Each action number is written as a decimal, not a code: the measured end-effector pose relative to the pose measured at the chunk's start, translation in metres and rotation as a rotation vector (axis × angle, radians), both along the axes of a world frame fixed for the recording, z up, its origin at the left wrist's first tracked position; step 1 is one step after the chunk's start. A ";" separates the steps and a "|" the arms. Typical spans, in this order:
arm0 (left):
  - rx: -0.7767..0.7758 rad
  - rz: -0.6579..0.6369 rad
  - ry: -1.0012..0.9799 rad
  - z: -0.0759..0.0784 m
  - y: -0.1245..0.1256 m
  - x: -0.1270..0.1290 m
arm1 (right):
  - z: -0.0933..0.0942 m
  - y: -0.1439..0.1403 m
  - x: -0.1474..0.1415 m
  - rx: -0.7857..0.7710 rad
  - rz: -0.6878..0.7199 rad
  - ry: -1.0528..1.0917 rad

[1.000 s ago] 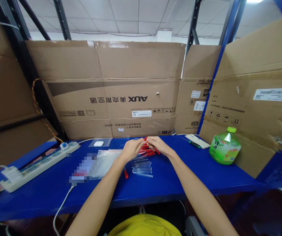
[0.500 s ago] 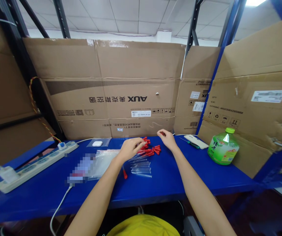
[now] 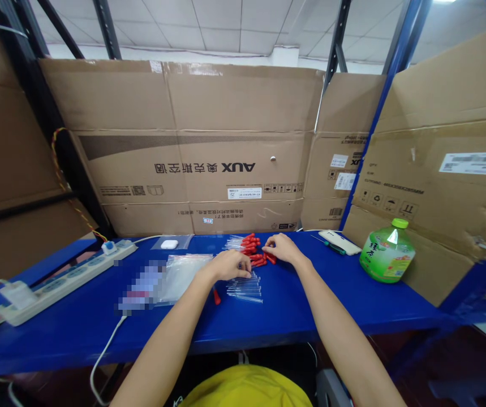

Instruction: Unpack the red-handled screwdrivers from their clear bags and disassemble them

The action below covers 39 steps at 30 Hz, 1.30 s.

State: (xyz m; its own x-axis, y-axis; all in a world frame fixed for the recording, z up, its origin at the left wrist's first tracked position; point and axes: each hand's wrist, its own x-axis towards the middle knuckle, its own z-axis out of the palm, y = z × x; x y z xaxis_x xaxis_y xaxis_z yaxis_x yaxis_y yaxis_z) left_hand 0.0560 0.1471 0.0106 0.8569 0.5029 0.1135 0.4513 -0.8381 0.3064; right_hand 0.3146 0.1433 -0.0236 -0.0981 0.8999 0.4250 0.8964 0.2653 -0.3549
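My left hand is bent down over loose clear glass dropper tubes, its fingertips together at their upper ends; whether a tube is between them is too small to tell. To its right, my right hand reaches in, fingers pinched on a loose red rubber bulb at the pile's edge. Between the hands lie several droppers with red bulbs, their clear tubes pointing left. A single dropper's red bulb shows below my left wrist, its tube hidden by the hand.
Clear plastic bags and a blurred phone lie to the left, beside a power strip. A white case sits behind. At right are a screwdriver, a white flat object and a green bottle. Cardboard walls the blue table.
My right hand has come down and left onto the red bulbs. My left hand has moved off the bulbs, lower, onto the glass tubes. The view has shifted slightly.
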 end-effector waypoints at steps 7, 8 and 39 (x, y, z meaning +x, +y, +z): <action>0.315 0.397 -0.200 0.014 0.000 -0.004 | 0.026 -0.021 -0.041 0.226 0.067 0.095; 0.353 0.518 -0.254 0.016 0.001 -0.006 | 0.028 -0.028 -0.054 0.233 0.149 0.094; -1.123 0.211 -1.230 0.006 0.001 0.019 | 0.022 -0.032 -0.082 0.118 0.378 0.413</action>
